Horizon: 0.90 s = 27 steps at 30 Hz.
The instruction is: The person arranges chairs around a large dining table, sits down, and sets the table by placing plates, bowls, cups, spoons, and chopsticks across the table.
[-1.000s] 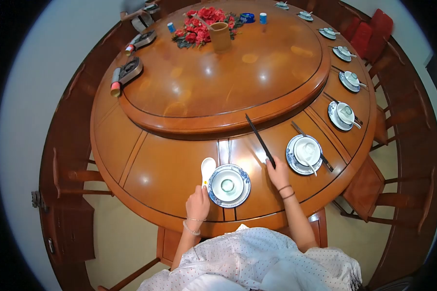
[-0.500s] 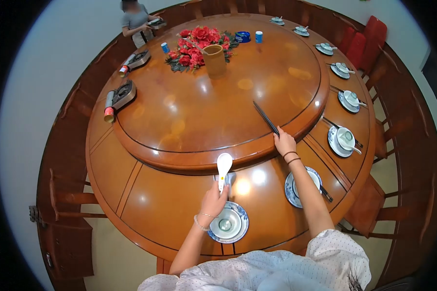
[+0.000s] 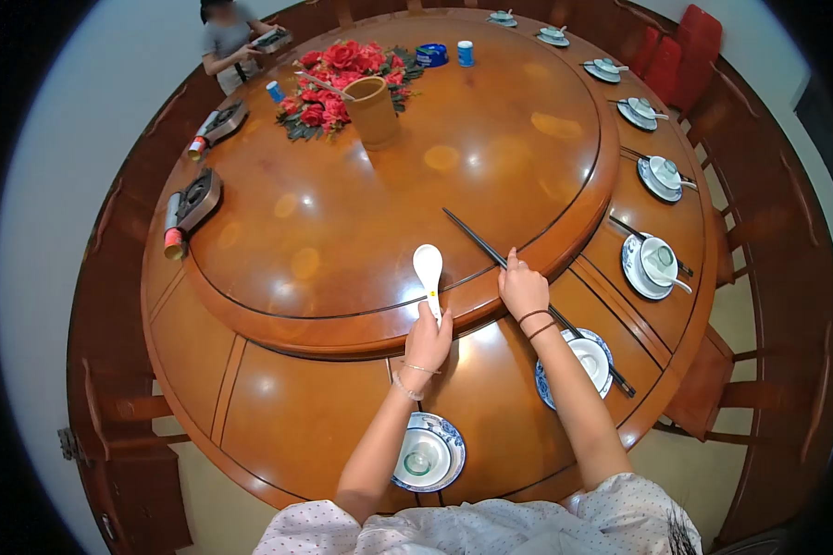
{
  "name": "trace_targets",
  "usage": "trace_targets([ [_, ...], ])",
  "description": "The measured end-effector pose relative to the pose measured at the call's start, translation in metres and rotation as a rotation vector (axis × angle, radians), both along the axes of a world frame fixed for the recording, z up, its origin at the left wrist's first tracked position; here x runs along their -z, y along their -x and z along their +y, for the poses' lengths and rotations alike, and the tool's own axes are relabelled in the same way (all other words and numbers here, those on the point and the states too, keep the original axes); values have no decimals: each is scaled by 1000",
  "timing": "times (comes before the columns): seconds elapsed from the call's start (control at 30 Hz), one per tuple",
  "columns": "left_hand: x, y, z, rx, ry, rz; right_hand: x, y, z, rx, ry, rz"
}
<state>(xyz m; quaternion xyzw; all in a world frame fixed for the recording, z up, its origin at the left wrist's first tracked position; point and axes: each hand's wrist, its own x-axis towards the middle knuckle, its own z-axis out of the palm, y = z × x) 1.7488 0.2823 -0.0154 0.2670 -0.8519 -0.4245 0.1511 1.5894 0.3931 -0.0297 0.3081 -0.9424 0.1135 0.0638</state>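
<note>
Over the near edge of the turntable (image 3: pixel 361 240): left hand (image 3: pixel 428 339) grips white spoon (image 3: pixel 428 268) by its handle, scoop end forward; right hand (image 3: pixel 525 287) holds black chopsticks (image 3: pixel 477 239), tips forward-left. Contact between utensils and surface: cannot tell.

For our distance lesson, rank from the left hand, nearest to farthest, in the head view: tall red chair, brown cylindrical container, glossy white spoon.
1. Glossy white spoon: held in the left hand.
2. Brown cylindrical container: ahead, on the table.
3. Tall red chair: far right, beyond the table.
</note>
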Motion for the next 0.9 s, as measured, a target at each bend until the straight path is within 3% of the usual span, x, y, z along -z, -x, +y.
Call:
trace_targets([
  [0.2,-2,-25,24,-9,-136,-38,5,2,1,7,37,-5],
  [0.33,-22,-86,31,-40,-62,40,-4,1,8,-18,58,-70],
  [0.37,-39,-105,35,-64,-224,99,-7,-3,13,-6,57,-69],
  [0.43,-46,-156,26,-140,-271,-4,-10,-19,28,-85,186,-166],
  [0.5,-58,-208,23,-295,-176,-9,-24,-72,59,-188,402,-176],
  [0.63,-26,-334,14,-559,-155,121,-17,-201,156,-135,806,-388],
  [0.7,-32,-380,28,-562,-276,154,-26,-275,214,111,861,-644],
  [0.83,10,-459,44,-707,-249,217,-37,-379,311,397,576,-697],
  [0.9,22,-469,52,-761,-268,235,-32,-409,337,365,618,-634],
])
